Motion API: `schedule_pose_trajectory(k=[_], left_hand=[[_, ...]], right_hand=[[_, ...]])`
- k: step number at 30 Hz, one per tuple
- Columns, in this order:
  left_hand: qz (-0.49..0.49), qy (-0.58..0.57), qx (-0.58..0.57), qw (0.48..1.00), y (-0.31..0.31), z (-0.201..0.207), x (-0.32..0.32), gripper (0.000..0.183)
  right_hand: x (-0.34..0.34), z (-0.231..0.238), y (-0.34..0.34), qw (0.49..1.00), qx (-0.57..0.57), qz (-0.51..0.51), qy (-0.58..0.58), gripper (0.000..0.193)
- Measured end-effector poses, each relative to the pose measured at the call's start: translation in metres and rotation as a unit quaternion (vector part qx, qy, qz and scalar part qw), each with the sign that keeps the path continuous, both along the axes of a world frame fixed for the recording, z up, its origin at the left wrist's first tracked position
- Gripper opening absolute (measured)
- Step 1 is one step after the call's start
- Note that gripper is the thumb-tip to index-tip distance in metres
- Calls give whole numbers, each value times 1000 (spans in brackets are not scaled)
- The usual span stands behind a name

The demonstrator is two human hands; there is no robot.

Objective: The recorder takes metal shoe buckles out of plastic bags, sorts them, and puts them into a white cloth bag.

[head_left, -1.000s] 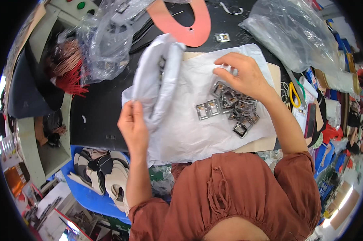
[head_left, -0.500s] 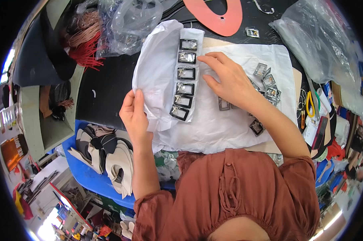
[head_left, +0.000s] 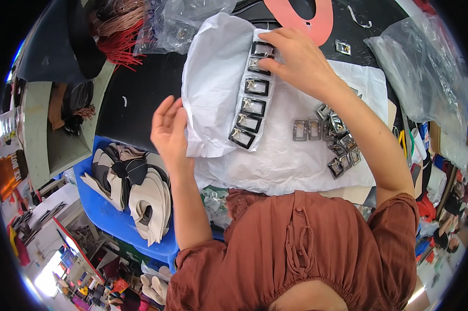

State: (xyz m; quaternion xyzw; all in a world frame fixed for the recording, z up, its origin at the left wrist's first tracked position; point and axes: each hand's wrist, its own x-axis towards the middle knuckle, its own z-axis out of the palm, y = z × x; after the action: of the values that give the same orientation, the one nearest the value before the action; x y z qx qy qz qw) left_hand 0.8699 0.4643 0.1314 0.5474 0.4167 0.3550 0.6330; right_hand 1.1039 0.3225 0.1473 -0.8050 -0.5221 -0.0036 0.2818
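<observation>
Black rectangular buckles (head_left: 256, 86) with shiny metal centres lie in a column on a narrow pale strip, over white paper (head_left: 213, 83). My right hand (head_left: 301, 59) is over the strip's top end. Its index finger and thumb are apart around the top buckle (head_left: 263, 49), the thumb tip over the one below. My left hand (head_left: 170, 129) is at the paper's left edge, fingers loosely curled and a little apart. Whether its thumb touches the paper is hard to tell. More loose buckles (head_left: 336, 167) lie in a heap right of the strip, partly hidden by my right forearm.
Clear plastic bags (head_left: 418, 78) lie at the right and far left. A coral ring-shaped piece (head_left: 322, 23) and a single buckle (head_left: 342, 47) are at the back. A blue bin (head_left: 102, 207) with cut beige and black pieces (head_left: 151, 207) stands at the left.
My right hand has moved up and over the top buckles from beside the strip. My left hand's thumb has come off the paper edge. The view has shifted slightly.
</observation>
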Motion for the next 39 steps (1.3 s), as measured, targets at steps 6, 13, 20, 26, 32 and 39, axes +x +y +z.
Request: schedule_pose_trajectory(k=[6,13,20,26,32,39], left_hand=[[-125,106,509,845,-51,42,-27,33],[-220,229,472,822,-82,19,4,58],[-207,253,363,872,-78,13,-1,60],[-196,253,388,864,-82,13,-2,57],[-184,249,381,871,-83,8,-1,52],[-190,251,341,886,-80,16,3,47]], right_hand=[[8,9,2,988,-85,-15,128,44],[11,-2,3,962,-69,-6,265,32],[9,6,1,933,-91,-17,347,33],[14,-1,1,930,-65,-12,361,34],[14,8,-1,912,-104,4,397,31],[13,14,-10,892,-60,-16,449,30]])
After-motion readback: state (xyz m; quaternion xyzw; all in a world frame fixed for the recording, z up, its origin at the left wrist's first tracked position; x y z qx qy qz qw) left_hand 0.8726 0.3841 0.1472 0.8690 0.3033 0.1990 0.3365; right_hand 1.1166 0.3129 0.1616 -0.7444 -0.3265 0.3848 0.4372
